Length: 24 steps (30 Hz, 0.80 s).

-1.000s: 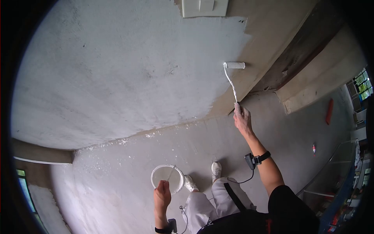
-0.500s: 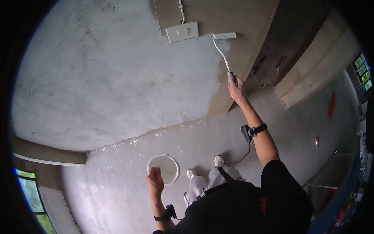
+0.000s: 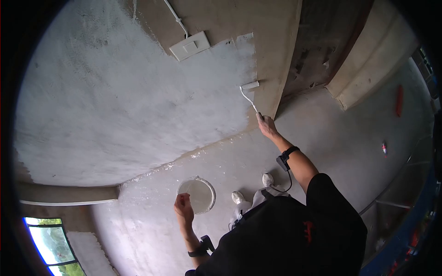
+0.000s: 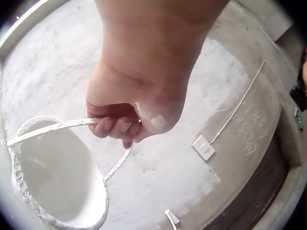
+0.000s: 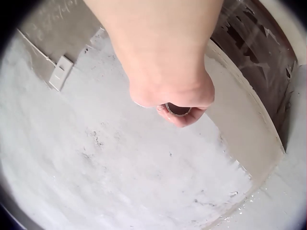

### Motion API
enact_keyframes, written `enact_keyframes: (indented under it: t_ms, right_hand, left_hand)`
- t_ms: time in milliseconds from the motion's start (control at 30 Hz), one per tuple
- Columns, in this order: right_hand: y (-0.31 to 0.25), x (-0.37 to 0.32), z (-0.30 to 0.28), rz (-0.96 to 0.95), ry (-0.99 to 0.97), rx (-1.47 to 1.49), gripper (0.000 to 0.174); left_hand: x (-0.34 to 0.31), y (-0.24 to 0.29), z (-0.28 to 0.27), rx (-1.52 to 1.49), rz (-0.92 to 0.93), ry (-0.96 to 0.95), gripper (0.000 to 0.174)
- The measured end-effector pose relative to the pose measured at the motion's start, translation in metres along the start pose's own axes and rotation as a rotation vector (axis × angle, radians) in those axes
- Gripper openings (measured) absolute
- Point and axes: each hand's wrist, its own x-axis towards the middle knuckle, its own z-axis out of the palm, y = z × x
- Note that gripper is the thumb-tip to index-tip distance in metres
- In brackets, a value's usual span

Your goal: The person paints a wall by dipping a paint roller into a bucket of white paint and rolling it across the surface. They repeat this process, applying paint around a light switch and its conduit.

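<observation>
My right hand (image 3: 267, 127) grips the handle of a paint roller (image 3: 250, 85), whose white sleeve lies against the wall (image 3: 152, 101) at the right border of the white coat. In the right wrist view the fingers of my right hand (image 5: 175, 103) curl round the round handle end; the roller sleeve is hidden there. My left hand (image 4: 129, 112) has its fingers curled round the handle of a white bucket (image 4: 62, 172), with white smears on the palm side. From the head view, my left hand (image 3: 184, 211) is beside the bucket's rim (image 3: 213, 193).
A white switch plate (image 3: 189, 46) with a cable above it sits on the wall. Right of the coat are bare wall and a dark panel (image 3: 317, 46). On the floor (image 3: 331, 124) lie a red object (image 3: 399, 100) and a small bottle (image 3: 384, 149). A window (image 3: 53, 244) is at lower left.
My right hand first carried the roller up beside the switch plate, then back down the wall, leaving a white strip to the plate's right. My left hand keeps hold of the bucket.
</observation>
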Motion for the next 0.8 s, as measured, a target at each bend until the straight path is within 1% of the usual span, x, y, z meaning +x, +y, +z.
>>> enact_keyframes:
  t_ms: [33,67,100,167,200,233,267,300,333,400,433,467,500,533,567,633,700,767,800]
  right_hand:
    - [-0.023,-0.017,-0.011,-0.188,0.067,-0.229,0.023]
    - [-0.028,-0.029,-0.018,-0.376,0.133,-0.452,0.031]
    - [-0.034,-0.03,-0.017,-0.378,0.131,-0.443,0.031]
    - [-0.04,-0.028,-0.017,-0.317,0.214,-0.317,0.034]
    - [-0.055,-0.028,-0.025,-0.321,0.21,-0.312,0.034]
    - [-0.08,-0.031,-0.04,-0.344,0.241,-0.292,0.024]
    - [-0.101,-0.033,-0.052,-0.369,0.272,-0.273,0.038]
    - [-0.103,-0.029,-0.057,-0.27,0.293,-0.022,0.035]
    - [-0.118,-0.027,-0.065,-0.274,0.286,-0.02,0.035]
    - [-0.146,-0.02,-0.08,-0.505,0.365,-0.099,0.04]
    - [-0.157,-0.016,-0.085,-0.443,0.362,0.06,0.042]
    - [-0.166,-0.013,-0.091,-0.436,0.352,0.064,0.042]
    - [-0.179,-0.011,-0.099,-0.414,0.312,0.132,0.044]
    - [-0.176,-0.015,-0.1,-0.384,0.267,0.202,0.046]
    - [-0.176,-0.018,-0.099,-0.363,0.249,0.198,0.046]
    - [-0.177,-0.014,-0.097,-0.072,0.049,0.41,0.048]
    - [-0.14,-0.01,-0.073,-0.021,0.038,0.385,0.048]
    - [-0.114,-0.009,-0.058,0.087,0.002,0.313,0.048]
    - [-0.11,-0.009,-0.055,0.099,-0.005,0.314,0.048]
  left_hand:
    - [0.001,0.004,0.0,-0.004,-0.035,-0.012,0.018]
    - [-0.006,0.007,0.008,-0.003,-0.072,-0.021,0.019]
    - [-0.005,0.01,0.007,0.023,-0.077,-0.012,0.019]
    - [-0.001,0.014,0.009,0.029,-0.088,-0.015,0.019]
    - [0.002,0.016,0.01,0.028,-0.096,-0.021,0.02]
    - [0.003,0.017,0.011,0.03,-0.1,-0.017,0.02]
    - [0.004,0.019,0.013,0.032,-0.081,-0.012,0.02]
    - [0.002,0.02,0.021,0.039,-0.059,-0.003,0.02]
    - [0.002,0.022,0.022,0.039,-0.064,0.003,0.02]
    - [0.006,0.026,0.023,0.057,-0.088,-0.029,0.021]
    - [0.008,0.031,0.025,0.063,-0.092,-0.026,0.021]
    - [0.006,0.034,0.027,0.056,-0.071,-0.019,0.021]
    - [0.004,0.037,0.03,0.052,-0.054,-0.016,0.021]
    - [-0.001,0.036,0.035,0.067,-0.073,-0.022,0.021]
    - [0.001,0.037,0.037,0.072,-0.076,-0.036,0.021]
    - [0.011,0.041,0.037,0.05,-0.083,-0.059,0.021]
    - [0.014,0.041,0.04,0.045,-0.097,-0.063,0.021]
    - [0.019,0.042,0.04,0.061,-0.121,-0.074,0.02]
    - [0.021,0.043,0.041,0.076,-0.136,-0.084,0.02]
